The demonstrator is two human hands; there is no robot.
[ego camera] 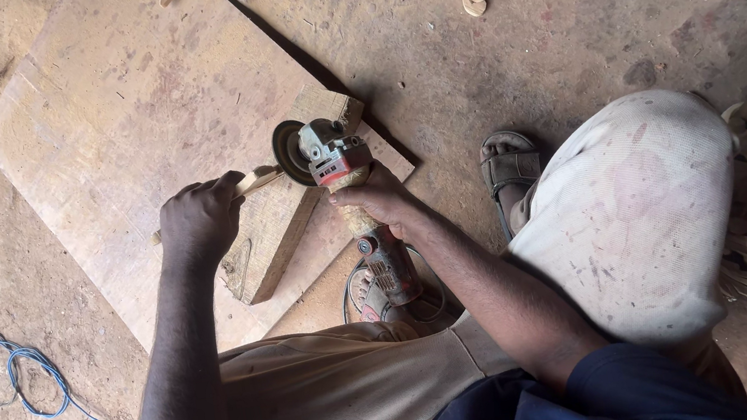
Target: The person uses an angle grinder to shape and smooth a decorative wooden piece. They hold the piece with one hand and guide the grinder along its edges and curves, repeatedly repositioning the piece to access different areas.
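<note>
**Angle grinder and small wooden piece, held over a board on the floor**

Item one: an angle grinder [345, 185], with a dark round disc at its head, a grey and red gear housing behind it, and a long dust-coated body ending in a reddish tail. It is held by the right hand [382, 201], whose grip is wrapped around the body just behind the housing, so that the disc stands beyond the fingers and the tail trails back toward the person. Its long axis is set roughly along the line from the person's lap to the far edge of the view, tilted slightly leftward at the head; the disc is seen nearly edge-on and faces left.

Item two: a pale, slender wooden piece [257, 180], pinched in the closed grip of the left hand [200, 219]. Its free end projects rightward from the fingers and is brought just beside the disc; whether contact is made cannot be told. Its long axis runs left to right, rising a little.

Both are held above a wooden block [281, 225] lying on a large flat board [108, 112] on the dirt floor [488, 52].
</note>
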